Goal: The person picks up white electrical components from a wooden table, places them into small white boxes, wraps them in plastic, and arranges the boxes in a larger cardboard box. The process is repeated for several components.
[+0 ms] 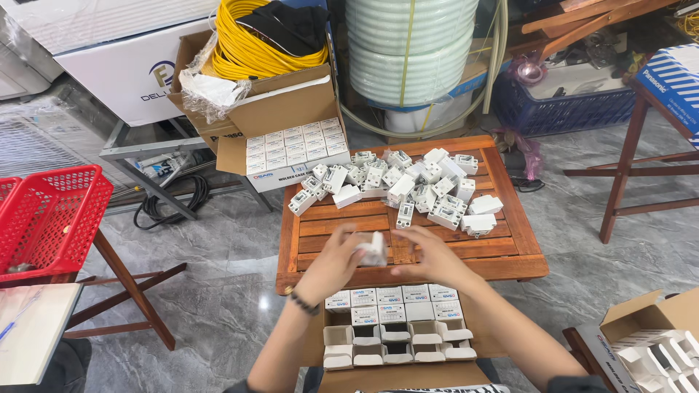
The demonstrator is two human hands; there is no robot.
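Observation:
Both of my hands meet over the near edge of a low wooden slatted table (pixel 502 251). My left hand (pixel 333 263) and my right hand (pixel 431 256) together hold a small white plastic part (pixel 374 249), blurred by motion. A pile of several similar white plastic parts (pixel 404 188) lies across the far half of the table. Below my hands, on my lap, sits an open cardboard box (pixel 399 327) holding rows of small white cartons, some shut, some with open flaps.
A bigger cardboard box of small cartons (pixel 291 149) stands at the table's far left, with a yellow cable coil (pixel 251 44) behind it. A red basket (pixel 47 218) rests on a stool at left. Another open box (pixel 648 346) sits at lower right. Wooden stools stand at right.

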